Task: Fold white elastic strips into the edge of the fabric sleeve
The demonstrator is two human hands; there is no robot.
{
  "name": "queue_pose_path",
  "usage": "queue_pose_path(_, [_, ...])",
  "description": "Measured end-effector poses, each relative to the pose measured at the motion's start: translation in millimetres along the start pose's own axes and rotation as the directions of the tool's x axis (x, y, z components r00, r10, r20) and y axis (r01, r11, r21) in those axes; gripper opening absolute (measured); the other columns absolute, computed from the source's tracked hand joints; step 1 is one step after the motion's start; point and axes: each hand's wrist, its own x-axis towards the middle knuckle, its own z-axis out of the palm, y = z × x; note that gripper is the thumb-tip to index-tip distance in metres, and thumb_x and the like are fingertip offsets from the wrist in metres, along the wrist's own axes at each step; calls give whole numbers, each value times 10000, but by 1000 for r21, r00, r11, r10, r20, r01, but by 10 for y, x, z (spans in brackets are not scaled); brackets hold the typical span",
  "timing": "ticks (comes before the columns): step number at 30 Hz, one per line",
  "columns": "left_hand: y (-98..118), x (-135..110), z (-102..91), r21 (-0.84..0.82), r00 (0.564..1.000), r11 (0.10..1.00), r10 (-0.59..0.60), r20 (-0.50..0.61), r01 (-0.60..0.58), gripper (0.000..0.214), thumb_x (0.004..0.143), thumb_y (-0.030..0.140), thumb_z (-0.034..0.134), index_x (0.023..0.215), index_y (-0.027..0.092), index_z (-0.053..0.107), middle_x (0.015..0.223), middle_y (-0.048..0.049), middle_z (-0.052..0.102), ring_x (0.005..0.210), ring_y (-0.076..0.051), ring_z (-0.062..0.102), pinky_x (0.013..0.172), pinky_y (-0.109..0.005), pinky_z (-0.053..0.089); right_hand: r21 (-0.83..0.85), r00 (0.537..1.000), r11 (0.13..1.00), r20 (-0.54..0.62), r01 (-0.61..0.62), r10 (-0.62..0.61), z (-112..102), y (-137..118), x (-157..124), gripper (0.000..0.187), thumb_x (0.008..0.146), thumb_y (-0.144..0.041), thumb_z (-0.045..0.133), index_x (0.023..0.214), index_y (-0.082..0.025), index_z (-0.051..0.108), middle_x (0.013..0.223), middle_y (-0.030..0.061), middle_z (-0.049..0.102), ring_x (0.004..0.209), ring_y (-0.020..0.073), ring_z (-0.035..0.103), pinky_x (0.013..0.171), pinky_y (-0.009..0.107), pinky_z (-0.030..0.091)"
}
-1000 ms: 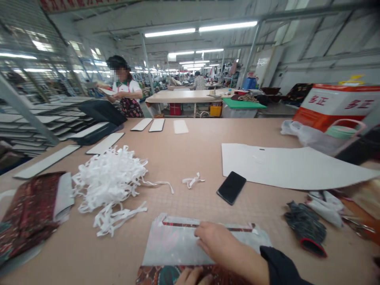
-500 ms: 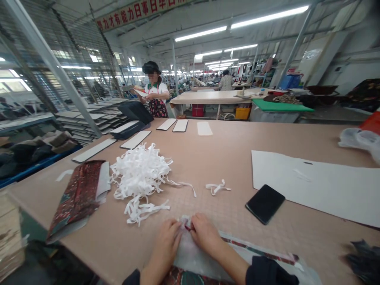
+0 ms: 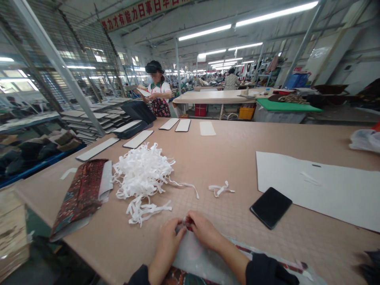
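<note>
My left hand (image 3: 166, 242) and my right hand (image 3: 202, 230) meet at the near edge of the table, fingers pinched together on the corner of a grey-backed patterned fabric piece (image 3: 197, 257) that lies flat under my right forearm. The fabric has a dark red floral edge. Just beyond my hands lies a heap of white strips (image 3: 142, 174). A small knot of white strip (image 3: 221, 189) lies to the right of it. A black phone (image 3: 270, 206) rests flat further right.
A stack of folded patterned fabric (image 3: 84, 194) lies at the left table edge. A large white sheet (image 3: 320, 186) covers the right side. White rectangular boards (image 3: 138, 139) line the far left. A person (image 3: 157, 95) stands beyond the table's far end.
My view swung left and down. My left hand came up onto the fabric, and both hands now pinch its left corner where one second ago only the right hand lay on it.
</note>
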Motion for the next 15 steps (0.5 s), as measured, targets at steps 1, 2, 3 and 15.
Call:
queue_pose_path(1, [-7, -9, 8, 52, 999, 999, 15, -35, -13, 251, 764, 271, 503, 985, 186, 589, 931, -61, 650, 892, -226, 574, 807, -391, 419, -38, 1000, 999, 1, 30, -30, -1, 5, 15, 234, 678, -10, 391, 776, -181, 516, 803, 15, 577, 782, 155, 511, 713, 247, 391])
queue_pose_path(2, [-9, -20, 14, 98, 997, 995, 30, -70, -23, 292, 765, 265, 513, 1038, 174, 559, 953, -69, 639, 900, -225, 569, 806, -391, 417, -66, 998, 996, 5, 58, -58, -3, 14, 28, 238, 675, -3, 391, 768, -177, 523, 801, 15, 576, 785, 154, 506, 718, 245, 387])
queue_pose_path(3, [-5, -31, 15, 136, 994, 990, 45, -101, -31, 319, 764, 256, 520, 1069, 161, 533, 970, -76, 626, 909, -222, 563, 804, -384, 416, -89, 996, 992, 12, 85, -84, -6, 25, 40, 247, 671, 5, 391, 769, -173, 532, 805, 16, 576, 791, 153, 503, 723, 242, 384])
queue_pose_path(15, [163, -132, -15, 488, 961, 831, 266, 72, -266, 163, 815, 95, 459, 772, 184, 588, 810, -33, 574, 773, -189, 525, 703, -318, 415, -306, 975, 934, 178, 183, -133, -6, 130, 194, 191, 773, -41, 464, 810, -165, 604, 873, 32, 585, 885, 155, 507, 782, 237, 388])
